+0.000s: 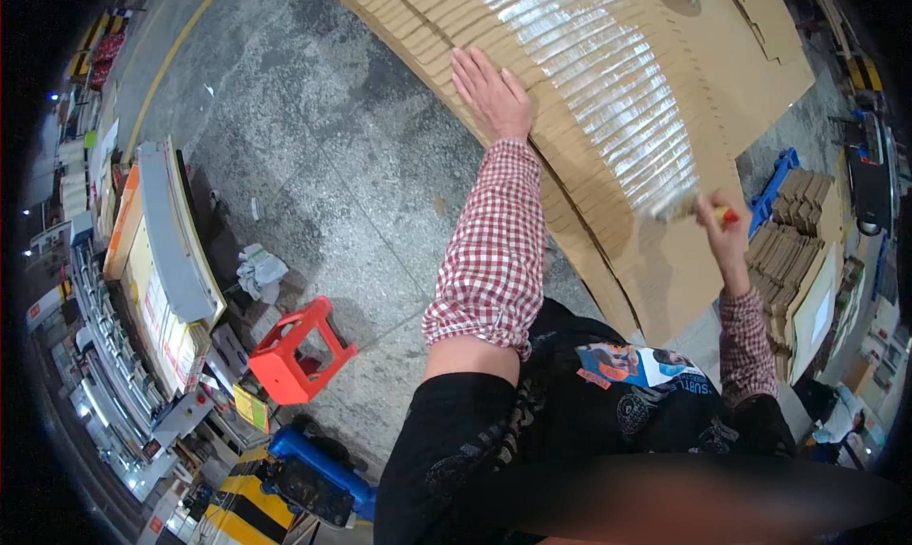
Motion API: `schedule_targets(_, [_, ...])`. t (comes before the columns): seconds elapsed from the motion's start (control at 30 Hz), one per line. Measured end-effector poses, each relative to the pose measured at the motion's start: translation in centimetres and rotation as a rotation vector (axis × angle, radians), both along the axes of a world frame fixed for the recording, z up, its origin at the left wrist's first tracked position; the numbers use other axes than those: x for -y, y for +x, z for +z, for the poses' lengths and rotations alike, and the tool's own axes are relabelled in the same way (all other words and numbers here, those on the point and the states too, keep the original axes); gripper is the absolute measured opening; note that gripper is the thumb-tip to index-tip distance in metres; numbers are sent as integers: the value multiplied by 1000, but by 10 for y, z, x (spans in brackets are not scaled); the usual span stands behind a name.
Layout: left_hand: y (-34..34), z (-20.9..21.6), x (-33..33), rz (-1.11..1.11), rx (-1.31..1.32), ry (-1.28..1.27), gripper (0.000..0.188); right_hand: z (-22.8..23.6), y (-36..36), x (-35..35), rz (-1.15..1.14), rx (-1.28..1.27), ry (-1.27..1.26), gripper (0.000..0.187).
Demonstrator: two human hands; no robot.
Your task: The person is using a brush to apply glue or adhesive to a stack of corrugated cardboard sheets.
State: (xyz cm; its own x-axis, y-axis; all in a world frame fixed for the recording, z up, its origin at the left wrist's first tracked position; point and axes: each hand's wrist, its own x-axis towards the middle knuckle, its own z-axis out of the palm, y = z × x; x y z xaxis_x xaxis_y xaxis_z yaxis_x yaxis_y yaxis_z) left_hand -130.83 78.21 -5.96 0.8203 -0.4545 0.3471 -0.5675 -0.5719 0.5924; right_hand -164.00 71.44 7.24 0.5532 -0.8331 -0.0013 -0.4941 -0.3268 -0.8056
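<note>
- Set in a workshop with a grey concrete floor (313, 98), marked by a yellow line (179, 56) at upper left.
- Across the upper middle and right: overlapping brown cardboard sheets (570, 189), staggered so as to leave rows of stepped edges.
- Down the middle of the rows: a glossy, whitish band (627, 98), shiny as if wet.
- Left hand (494, 96): laid palm down on the cardboard near its left edge; fingers extended and slightly apart, thumb out to the side, gripping nothing.
- Right hand (717, 229): fingers closed around the handle of a brush (674, 206); red and yellow handle end visible at the fist.
- Brush located at the lower end of the glossy band, pale head pointing left; blurred, so cannot tell whether touching.
- Both forearms in red-and-white checked sleeves (494, 231).
- Right of the sheets: stacked cardboard pieces (796, 231), just beside a blue frame (774, 186).
- Lower left, on the floor: red plastic stool (294, 376), near a crumpled pale bag (260, 273).
</note>
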Motion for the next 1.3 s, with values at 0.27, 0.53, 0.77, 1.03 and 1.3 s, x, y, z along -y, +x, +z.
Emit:
schedule_targets(0.27, [-1, 8, 0, 0, -47, 32, 57, 6, 249, 71, 103, 381, -72, 19])
schedule_targets(0.53, [1, 12, 3, -61, -94, 107, 58, 20, 205, 94, 148, -77, -60, 30])
schedule_targets(0.77, [2, 16, 3, -48, -86, 73, 57, 16, 267, 187, 105, 533, 7, 27])
schedule_targets(1.03, [1, 14, 4, -40, -74, 125, 57, -4, 135, 174, -148, -75, 81, 31])
schedule_targets(1.3, [0, 13, 5, -17, -28, 75, 57, 0, 226, 208, 142, 615, 66, 26])
